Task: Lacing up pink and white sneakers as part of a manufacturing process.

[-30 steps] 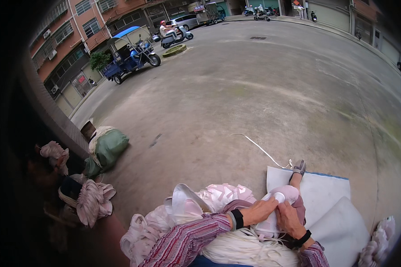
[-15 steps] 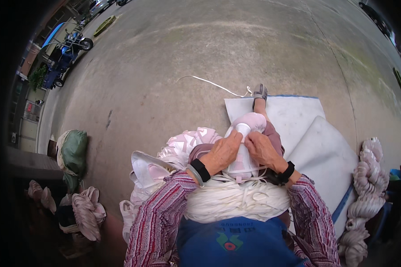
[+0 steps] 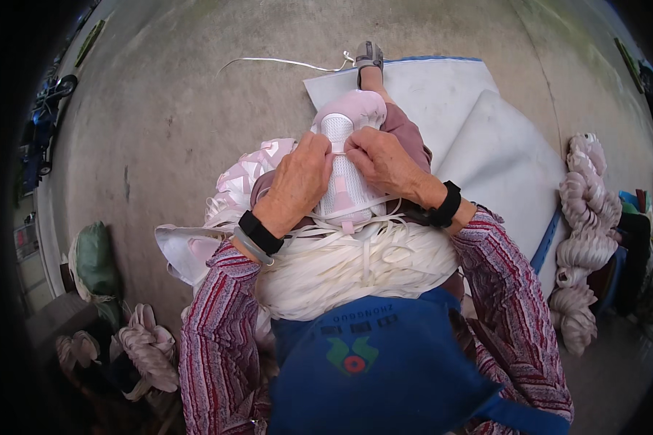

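A pink and white shoe upper with a white mesh tongue rests over my lap, its rounded pink end pointing away from me. My left hand is closed at the tongue's left side, fingertips pinched. On the other side my right hand is pinched in the same way, close to the left. A thin white shoelace spans the tongue between both sets of fingertips; its ends are hidden by the fingers. Below the upper, a thick bundle of white laces lies across my lap above a blue apron.
Pink and white uppers are heaped at my left. A pale sheet covers ground to the right, beside stacked uppers. More stacked uppers and a green sack stand left. A white cord trails across the concrete.
The view has tilted and shifted, so the hands and upper sit higher and further left in it. Both hands stay pinched at the tongue, slightly nearer its middle.
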`<action>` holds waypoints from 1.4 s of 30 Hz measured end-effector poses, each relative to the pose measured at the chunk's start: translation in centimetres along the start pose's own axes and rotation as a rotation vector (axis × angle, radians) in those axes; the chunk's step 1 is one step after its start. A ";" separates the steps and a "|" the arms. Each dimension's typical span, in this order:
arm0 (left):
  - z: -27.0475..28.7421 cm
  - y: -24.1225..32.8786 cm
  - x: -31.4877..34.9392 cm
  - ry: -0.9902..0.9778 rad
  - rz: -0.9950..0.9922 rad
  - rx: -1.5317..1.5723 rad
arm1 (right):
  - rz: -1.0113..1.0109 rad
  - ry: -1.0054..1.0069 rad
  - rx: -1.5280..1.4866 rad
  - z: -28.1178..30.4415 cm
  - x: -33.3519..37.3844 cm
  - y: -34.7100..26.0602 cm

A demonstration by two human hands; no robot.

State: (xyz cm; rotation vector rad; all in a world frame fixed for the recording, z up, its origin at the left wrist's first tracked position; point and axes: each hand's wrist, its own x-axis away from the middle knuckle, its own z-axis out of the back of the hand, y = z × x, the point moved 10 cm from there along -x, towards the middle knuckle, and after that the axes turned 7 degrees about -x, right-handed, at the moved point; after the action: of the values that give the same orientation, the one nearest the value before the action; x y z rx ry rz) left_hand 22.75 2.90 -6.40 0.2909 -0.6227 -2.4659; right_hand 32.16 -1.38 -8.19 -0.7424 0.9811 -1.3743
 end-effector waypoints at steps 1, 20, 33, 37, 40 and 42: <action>0.0 0.1 0.1 0.009 -0.014 -0.010 | -0.006 -0.003 -0.003 0.0 -0.1 0.1; -0.2 0.1 -0.3 -0.031 -0.045 -0.033 | 0.085 -0.010 0.217 -0.8 0.1 -1.5; -0.2 0.0 -0.3 -0.048 0.008 0.007 | 0.059 0.077 0.118 -0.3 -0.2 -0.9; -0.8 0.0 -0.4 -0.050 -0.042 -0.089 | 0.027 0.021 0.075 0.0 -0.2 -0.6; -0.6 0.2 -0.6 -0.049 -0.044 -0.064 | 0.056 0.032 0.118 0.2 -0.2 -0.7; -0.5 0.1 -0.5 -0.045 -0.039 -0.052 | 0.097 0.032 0.104 0.0 -0.2 -1.0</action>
State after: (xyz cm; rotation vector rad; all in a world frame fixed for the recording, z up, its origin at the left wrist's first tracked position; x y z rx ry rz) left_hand 23.34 2.96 -6.78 0.2303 -0.5760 -2.5280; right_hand 31.75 -1.24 -7.26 -0.5898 0.9509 -1.3452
